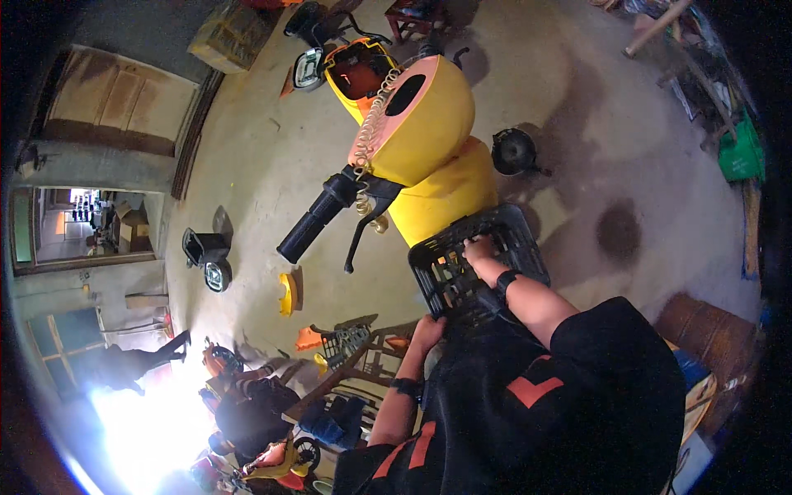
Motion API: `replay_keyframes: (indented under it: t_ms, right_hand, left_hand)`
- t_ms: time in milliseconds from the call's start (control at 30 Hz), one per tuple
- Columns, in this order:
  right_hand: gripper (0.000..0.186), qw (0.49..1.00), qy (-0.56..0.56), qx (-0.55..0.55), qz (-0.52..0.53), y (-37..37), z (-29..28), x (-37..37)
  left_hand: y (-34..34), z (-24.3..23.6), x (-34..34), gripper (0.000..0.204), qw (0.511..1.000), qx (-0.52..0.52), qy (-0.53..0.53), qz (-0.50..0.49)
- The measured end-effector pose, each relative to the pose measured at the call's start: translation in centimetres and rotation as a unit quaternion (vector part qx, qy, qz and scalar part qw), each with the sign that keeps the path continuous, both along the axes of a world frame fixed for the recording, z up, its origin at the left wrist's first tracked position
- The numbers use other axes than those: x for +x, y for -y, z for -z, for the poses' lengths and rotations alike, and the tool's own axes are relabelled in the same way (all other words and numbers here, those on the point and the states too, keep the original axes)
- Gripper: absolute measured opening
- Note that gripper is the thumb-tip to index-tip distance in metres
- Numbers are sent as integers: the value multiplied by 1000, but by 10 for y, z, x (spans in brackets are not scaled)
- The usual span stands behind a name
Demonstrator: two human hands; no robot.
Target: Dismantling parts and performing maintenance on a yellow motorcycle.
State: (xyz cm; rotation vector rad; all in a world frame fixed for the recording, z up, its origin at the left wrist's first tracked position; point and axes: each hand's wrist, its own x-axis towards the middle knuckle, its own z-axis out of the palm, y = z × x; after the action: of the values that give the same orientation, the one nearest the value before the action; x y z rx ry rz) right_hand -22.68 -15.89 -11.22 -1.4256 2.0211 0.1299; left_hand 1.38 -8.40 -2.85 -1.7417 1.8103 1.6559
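A black plastic basket [525,239] with slotted walls sits against my front, right by the yellow shell. Its near left corner is in the grip of my left hand [429,332]. My right hand [480,250] reaches into it with curled fingers; whatever they hold is too small to tell. Small pieces show through the slots but blur together. Just beyond stands a yellow moulded body [441,124] like a scooter's front, with a dark oval opening. A black handlebar grip [318,216] with a lever sticks out to its left, and a coiled cable [375,124] hangs over it.
On the concrete floor lie a round black part [514,152], a yellow curved piece [287,295] and black lamp-like parts [206,247]. Another person [252,417] is at lower left near a wooden bench. A rusty drum [709,338] stands at right, a green bag [741,148] farther up.
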Motion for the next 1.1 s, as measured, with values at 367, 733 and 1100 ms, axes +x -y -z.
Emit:
replay_keyframes:
  t_ms: [367, 733, 1100]
  right_hand:
    - [25, 700, 548, 5, 458, -23, -21, -4]
    - [17, 863, 395, 37, 313, -23, -72, -76]
    - [32, 874, 400, -211, -175, -28, -248, -3]
  left_hand:
    - [0, -9, 1, 40, 999, 46, 24, 3]
    - [0, -9, 3, 53, 997, 24, -60, -30]
    - [43, -105, -18, 61, 660, 365, -542, -371]
